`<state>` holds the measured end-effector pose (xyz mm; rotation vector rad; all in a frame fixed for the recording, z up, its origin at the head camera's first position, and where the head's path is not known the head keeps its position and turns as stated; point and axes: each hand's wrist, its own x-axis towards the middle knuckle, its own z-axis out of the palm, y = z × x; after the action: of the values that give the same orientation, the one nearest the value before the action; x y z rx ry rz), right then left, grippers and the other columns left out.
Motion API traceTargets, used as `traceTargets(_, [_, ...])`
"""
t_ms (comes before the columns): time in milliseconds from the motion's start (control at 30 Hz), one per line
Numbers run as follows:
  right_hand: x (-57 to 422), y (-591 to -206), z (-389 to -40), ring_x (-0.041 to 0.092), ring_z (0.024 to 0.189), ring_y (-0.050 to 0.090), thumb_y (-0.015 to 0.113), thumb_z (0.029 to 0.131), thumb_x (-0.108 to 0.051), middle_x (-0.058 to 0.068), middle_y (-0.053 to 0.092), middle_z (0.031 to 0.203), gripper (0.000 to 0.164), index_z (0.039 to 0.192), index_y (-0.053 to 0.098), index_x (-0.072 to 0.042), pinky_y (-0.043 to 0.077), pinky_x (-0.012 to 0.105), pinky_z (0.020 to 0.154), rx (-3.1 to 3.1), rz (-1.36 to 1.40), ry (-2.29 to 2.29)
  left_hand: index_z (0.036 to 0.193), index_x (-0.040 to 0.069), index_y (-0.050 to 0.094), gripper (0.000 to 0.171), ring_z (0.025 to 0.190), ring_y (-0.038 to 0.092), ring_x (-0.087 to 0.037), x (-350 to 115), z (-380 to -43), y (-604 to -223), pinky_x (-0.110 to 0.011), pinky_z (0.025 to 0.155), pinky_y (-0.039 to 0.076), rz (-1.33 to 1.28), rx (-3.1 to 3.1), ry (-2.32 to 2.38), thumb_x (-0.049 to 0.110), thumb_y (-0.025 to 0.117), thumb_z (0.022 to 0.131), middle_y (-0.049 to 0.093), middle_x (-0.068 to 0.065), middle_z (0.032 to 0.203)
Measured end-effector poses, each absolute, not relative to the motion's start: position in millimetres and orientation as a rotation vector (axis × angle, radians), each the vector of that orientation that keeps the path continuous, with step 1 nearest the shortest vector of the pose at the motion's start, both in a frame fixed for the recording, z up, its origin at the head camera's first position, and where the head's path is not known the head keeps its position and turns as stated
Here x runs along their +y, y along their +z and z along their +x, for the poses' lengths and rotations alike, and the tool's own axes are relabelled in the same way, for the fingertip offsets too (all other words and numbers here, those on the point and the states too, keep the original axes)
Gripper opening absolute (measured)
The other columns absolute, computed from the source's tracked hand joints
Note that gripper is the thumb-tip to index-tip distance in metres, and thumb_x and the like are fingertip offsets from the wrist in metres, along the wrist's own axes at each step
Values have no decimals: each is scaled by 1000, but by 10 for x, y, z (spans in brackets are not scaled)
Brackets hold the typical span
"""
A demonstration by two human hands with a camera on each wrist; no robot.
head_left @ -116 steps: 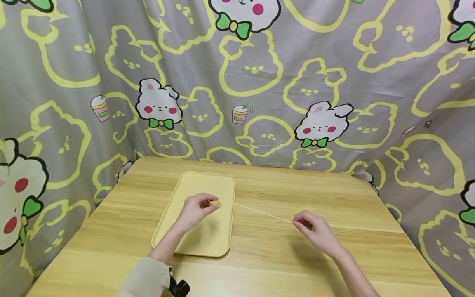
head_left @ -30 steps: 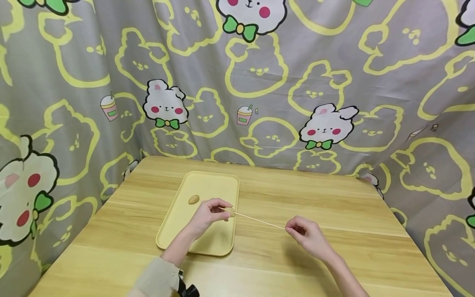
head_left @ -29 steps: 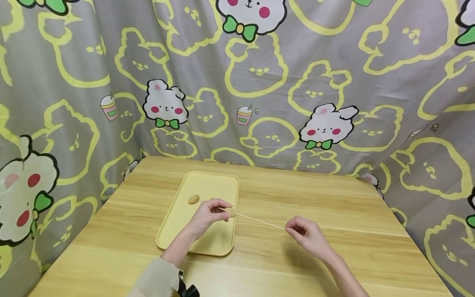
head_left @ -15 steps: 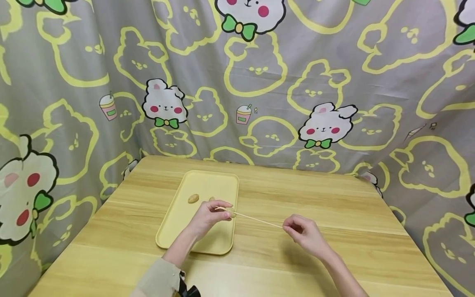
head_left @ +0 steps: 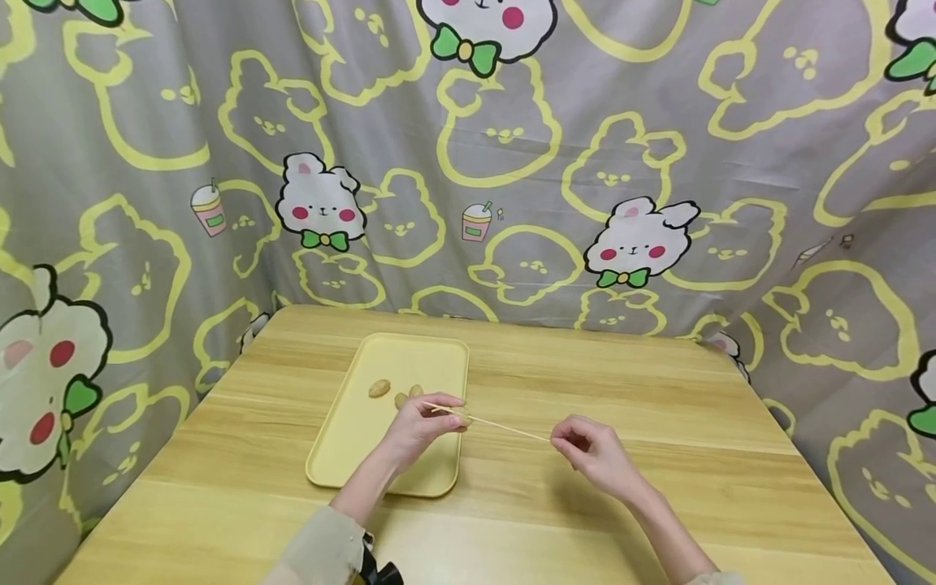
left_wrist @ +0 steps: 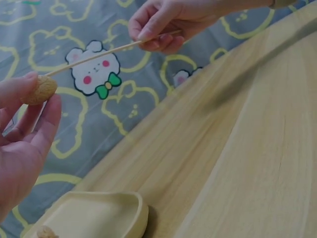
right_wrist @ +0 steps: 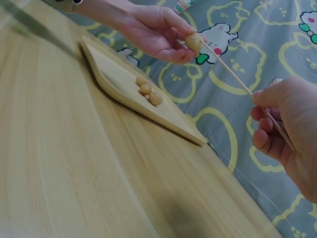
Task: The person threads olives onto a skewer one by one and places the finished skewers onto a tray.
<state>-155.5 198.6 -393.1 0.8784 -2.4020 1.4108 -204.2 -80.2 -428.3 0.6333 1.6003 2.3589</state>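
Observation:
My left hand (head_left: 418, 431) pinches a small tan, wrinkled ball-shaped piece (left_wrist: 40, 90) between thumb and fingers, above the tray's right side. A thin wooden skewer (head_left: 509, 429) runs into this piece, and a pale stick end shows past it across the left fingers. Farther right, my right hand (head_left: 595, 455) pinches the skewer between thumb and fingertips; in the right wrist view its rear end lies along the palm. Similar tan pieces (right_wrist: 155, 98) lie in the yellow tray (head_left: 366, 455), partly hidden behind the left hand in the head view.
The tray stands on the left half of a wooden table (head_left: 585, 374). A grey curtain (head_left: 512, 195) printed with rabbits and yellow outlines hangs behind the table and along both sides. A black wrist strap (head_left: 376, 569) sits at the left sleeve.
Earlier the skewer's tip was apart from the held piece; now it runs into it. The hands have come closer together, the left moving right and uncovering pieces on the tray.

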Motion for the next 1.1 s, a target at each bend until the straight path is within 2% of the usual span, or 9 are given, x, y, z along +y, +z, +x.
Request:
traceTargets(67, [1968, -3921, -1561, 0, 51, 43, 60, 83, 11, 4, 52, 64, 18, 81, 60, -8, 41, 22, 40, -2413, 870, 1422, 96, 11, 70, 29, 80, 65, -12, -793, -2045, -4281, -29, 81, 52, 626, 1601, 2363, -11, 58, 82, 61, -2, 90])
traceTargets(233, [1913, -3902, -1574, 0, 52, 42, 60, 85, 8, 4, 51, 64, 15, 82, 60, -7, 40, 21, 41, -2438, 869, 1460, 101, -6, 66, 23, 78, 65, -13, -767, -2040, -4261, -31, 79, 53, 620, 1643, 2366, -11, 61, 79, 61, -2, 95])
traceTargets(267, [1902, -3898, -1576, 0, 52, 42, 60, 85, 8, 4, 51, 64, 15, 82, 60, -7, 40, 21, 41, -2439, 869, 1465, 101, -7, 66, 23, 78, 65, -13, -761, -2038, -4257, -31, 79, 53, 620, 1654, 2364, -10, 62, 79, 61, -2, 96])
traceTargets(333, [1881, -3891, -1579, 0, 52, 42, 59, 85, 8, 4, 51, 64, 15, 81, 60, -6, 40, 21, 41, -2438, 869, 1469, 99, -2, 68, 23, 78, 65, -12, -745, -2034, -4251, -30, 79, 53, 622, 1673, 2358, -10, 62, 79, 60, 0, 98])
traceTargets(467, [1851, -3884, -1571, 0, 52, 42, 59, 84, 9, 6, 51, 64, 15, 81, 60, -5, 40, 21, 41, -2425, 869, 1469, 92, 17, 71, 30, 78, 65, -12, -706, -2018, -4246, -28, 79, 53, 636, 1672, 2353, -8, 63, 79, 60, 1, 97])
traceTargets(533, [1841, -3883, -1564, 0, 52, 42, 59, 84, 10, 6, 51, 64, 15, 81, 60, -4, 40, 21, 41, -2414, 879, 1466, 91, 20, 71, 31, 78, 65, -12, -689, -2004, -4249, -28, 79, 53, 643, 1669, 2354, -7, 64, 79, 60, 2, 98])
traceTargets(867, [1801, -3856, -1543, -1, 52, 42, 60, 83, 11, 4, 52, 66, 17, 80, 60, -6, 40, 21, 40, -2396, 887, 1476, 92, 14, 70, 33, 79, 65, -12, -614, -1969, -4288, -28, 79, 53, 657, 1609, 2393, -14, 61, 78, 60, -2, 98])
traceTargets(1100, [1780, -3933, -1567, -1, 52, 42, 58, 84, 10, 17, 53, 66, 15, 82, 60, -4, 39, 20, 40, -2414, 911, 1529, 92, 11, 72, 29, 79, 64, -12, -593, -1943, -4305, -27, 78, 53, 679, 1602, 2381, -13, 63, 78, 60, -1, 97])
